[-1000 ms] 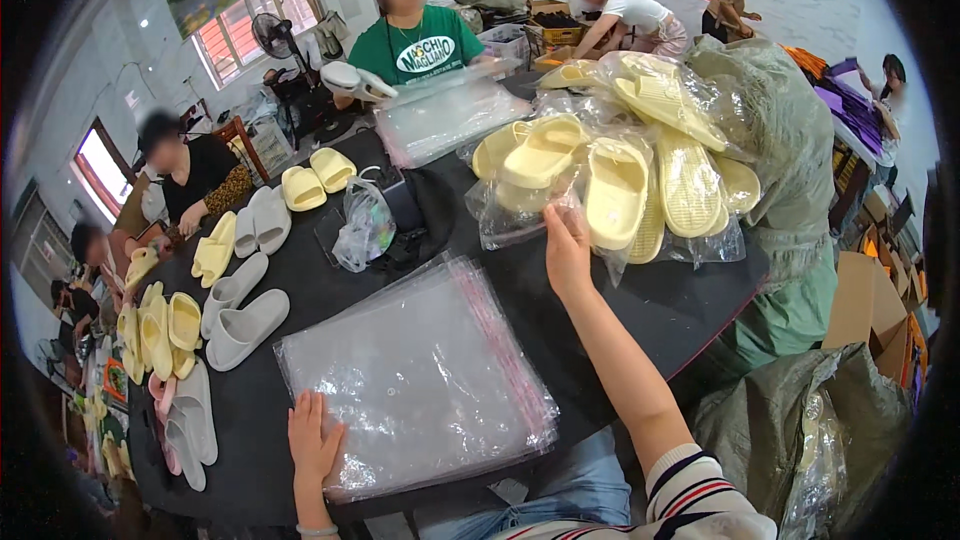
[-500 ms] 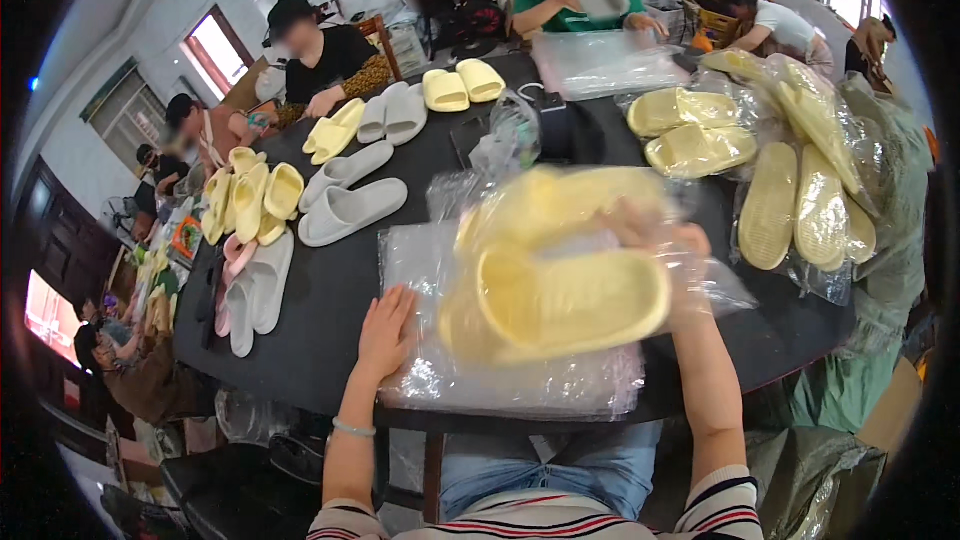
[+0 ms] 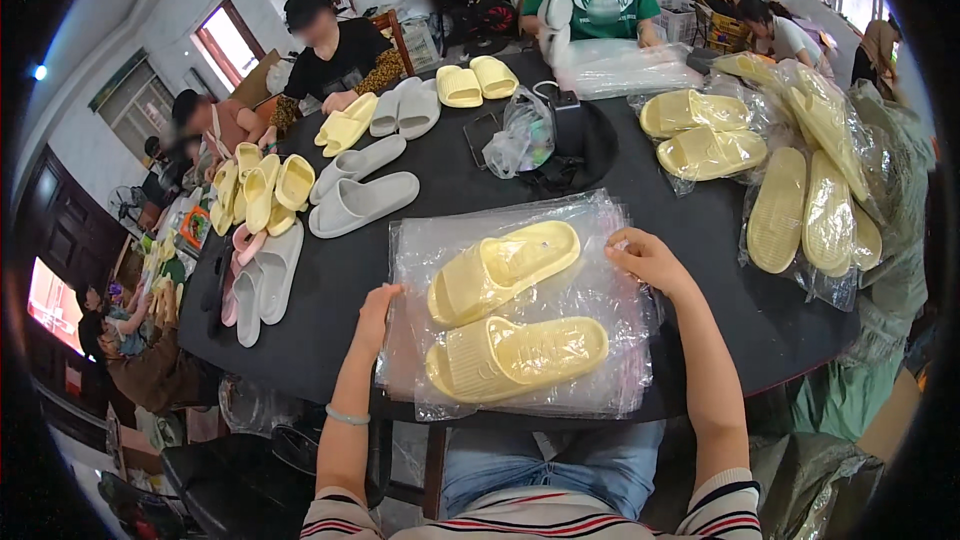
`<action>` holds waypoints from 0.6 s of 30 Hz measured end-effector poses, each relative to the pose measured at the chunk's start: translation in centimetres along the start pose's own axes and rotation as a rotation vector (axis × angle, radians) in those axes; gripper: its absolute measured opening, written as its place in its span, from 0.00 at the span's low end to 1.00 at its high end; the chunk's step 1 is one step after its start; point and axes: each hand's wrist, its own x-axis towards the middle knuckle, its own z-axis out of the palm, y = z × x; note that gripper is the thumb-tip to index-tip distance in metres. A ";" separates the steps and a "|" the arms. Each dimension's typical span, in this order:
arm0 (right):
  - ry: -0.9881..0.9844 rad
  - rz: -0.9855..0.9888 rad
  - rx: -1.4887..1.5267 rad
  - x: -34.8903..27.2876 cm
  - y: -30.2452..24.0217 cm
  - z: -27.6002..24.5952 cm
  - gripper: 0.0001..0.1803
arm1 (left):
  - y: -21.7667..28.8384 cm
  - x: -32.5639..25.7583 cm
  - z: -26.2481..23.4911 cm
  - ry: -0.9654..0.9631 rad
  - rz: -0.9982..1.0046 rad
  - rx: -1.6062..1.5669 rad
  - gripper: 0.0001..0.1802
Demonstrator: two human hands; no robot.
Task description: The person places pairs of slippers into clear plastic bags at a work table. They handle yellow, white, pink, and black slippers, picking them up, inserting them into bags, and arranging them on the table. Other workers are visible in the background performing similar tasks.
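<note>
Two pale yellow slippers, an upper one (image 3: 505, 270) and a lower one (image 3: 515, 355), lie side by side inside a clear plastic bag (image 3: 610, 305). The bag rests flat on a stack of clear plastic bags (image 3: 400, 240) on the black table. My right hand (image 3: 640, 258) pinches the bag's right edge, near the toe-open end of the slippers' far side. At the stack's left edge, my left hand (image 3: 376, 312) is closed on the plastic, its fingers partly hidden.
Bagged yellow slippers (image 3: 780, 200) pile up at the right. Grey slippers (image 3: 362, 202) and loose yellow slippers (image 3: 258, 190) stand at the left. A crumpled plastic bag (image 3: 522, 135) lies beyond the stack. Co-workers sit across; one in green (image 3: 598, 0) holds a pale slipper pair.
The yellow slippers, blurred and raised in my right hand before, now lie bagged on the stack. My left hand has shifted from lying flat on the stack to its left edge.
</note>
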 end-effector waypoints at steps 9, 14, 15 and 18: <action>-0.055 -0.205 0.243 -1.3 -2.1 -1.4 0.09 | 5.6 0.6 3.3 0.072 0.136 -0.127 0.08; -0.199 -0.508 0.427 -2.9 -2.8 -2.4 0.09 | 9.3 0.7 3.2 -0.093 0.081 -0.322 0.07; -0.185 -0.547 0.500 -3.1 -2.9 -1.8 0.11 | 9.8 1.1 3.5 -0.109 0.101 -0.317 0.07; -0.197 -0.566 0.641 -3.3 -3.9 0.3 0.17 | 9.7 3.0 3.1 -0.062 0.096 -0.247 0.11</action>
